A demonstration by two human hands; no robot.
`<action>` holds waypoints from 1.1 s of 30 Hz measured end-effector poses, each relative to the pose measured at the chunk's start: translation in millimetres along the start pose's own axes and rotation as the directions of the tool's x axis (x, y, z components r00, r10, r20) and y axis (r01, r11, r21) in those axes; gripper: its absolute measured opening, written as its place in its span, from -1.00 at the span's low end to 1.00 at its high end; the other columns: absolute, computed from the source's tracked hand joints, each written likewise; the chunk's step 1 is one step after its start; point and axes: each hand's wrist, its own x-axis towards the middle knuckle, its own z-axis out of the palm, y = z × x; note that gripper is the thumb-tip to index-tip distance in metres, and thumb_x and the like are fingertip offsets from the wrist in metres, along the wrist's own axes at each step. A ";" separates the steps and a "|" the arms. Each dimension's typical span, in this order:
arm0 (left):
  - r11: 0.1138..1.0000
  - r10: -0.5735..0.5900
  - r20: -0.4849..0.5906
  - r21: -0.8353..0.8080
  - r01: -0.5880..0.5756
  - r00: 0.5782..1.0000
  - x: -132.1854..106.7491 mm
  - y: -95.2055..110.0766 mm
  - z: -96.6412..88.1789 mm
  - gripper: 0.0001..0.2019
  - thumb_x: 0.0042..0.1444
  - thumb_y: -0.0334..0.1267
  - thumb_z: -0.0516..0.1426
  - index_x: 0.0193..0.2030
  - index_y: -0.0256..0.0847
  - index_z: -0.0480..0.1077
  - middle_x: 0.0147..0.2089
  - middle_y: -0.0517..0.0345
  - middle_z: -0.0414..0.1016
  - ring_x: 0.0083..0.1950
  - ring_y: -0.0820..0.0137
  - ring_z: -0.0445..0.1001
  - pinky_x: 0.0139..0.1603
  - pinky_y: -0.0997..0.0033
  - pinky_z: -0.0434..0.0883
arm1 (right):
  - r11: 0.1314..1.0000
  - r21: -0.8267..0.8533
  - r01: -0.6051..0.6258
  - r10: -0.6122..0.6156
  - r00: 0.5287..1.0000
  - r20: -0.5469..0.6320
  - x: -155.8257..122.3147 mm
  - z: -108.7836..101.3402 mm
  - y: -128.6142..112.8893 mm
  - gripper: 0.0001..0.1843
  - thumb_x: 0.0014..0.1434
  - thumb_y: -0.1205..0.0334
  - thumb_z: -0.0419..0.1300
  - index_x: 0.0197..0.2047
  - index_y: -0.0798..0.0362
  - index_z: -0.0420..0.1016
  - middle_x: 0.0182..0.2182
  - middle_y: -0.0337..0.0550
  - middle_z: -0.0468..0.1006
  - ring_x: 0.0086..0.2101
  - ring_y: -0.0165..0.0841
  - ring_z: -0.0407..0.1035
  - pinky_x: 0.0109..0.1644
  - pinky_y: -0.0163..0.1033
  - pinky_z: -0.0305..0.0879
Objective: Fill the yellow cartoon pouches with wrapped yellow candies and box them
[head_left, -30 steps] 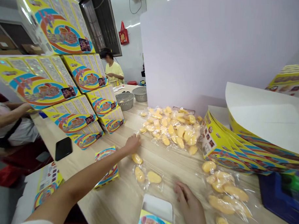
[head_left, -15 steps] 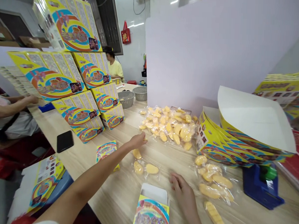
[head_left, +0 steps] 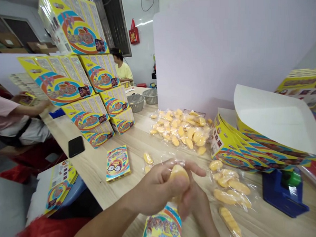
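Observation:
My left hand [head_left: 155,189] is closed on a yellow oval piece [head_left: 179,172], its thumb pressed across the front. Against it is my right hand [head_left: 195,201], whose fingers are partly hidden and blurred, so their grip is unclear. Just below both hands lies a small printed box [head_left: 162,227], its upper end covered by them. Another printed box [head_left: 118,163], with a cartoon face in glasses, lies flat to the left. A few yellow pieces [head_left: 147,158] in clear wrap rest behind my left hand. Longer wrapped yellow pieces [head_left: 225,196] lie to the right of my right hand.
A heap of wrapped yellow pieces [head_left: 180,129] sits farther back. Display boxes [head_left: 89,119] are stacked at left beside a black phone [head_left: 76,146]. Folded cartons [head_left: 250,153] and a blue tape dispenser [head_left: 282,195] stand at right. Two people sit beyond, near grey baskets [head_left: 135,103].
My left hand has come back from near the heap toward me and met my right hand above the small box. The yellow piece now shows in its grip.

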 end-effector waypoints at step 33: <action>-0.022 0.088 -0.399 0.915 0.402 0.913 145.1 -112.1 -163.8 -0.48 0.09 -0.22 0.09 0.19 -0.36 0.19 0.37 -0.23 -0.13 0.39 0.06 -0.32 0.32 0.09 -0.39 | 0.388 0.841 -0.377 0.254 0.921 0.295 2.7 -36.0 -9.4 -0.42 -0.03 -0.16 0.22 -0.08 0.10 0.43 -0.15 0.05 0.56 -0.18 -0.19 0.47 0.10 0.04 0.24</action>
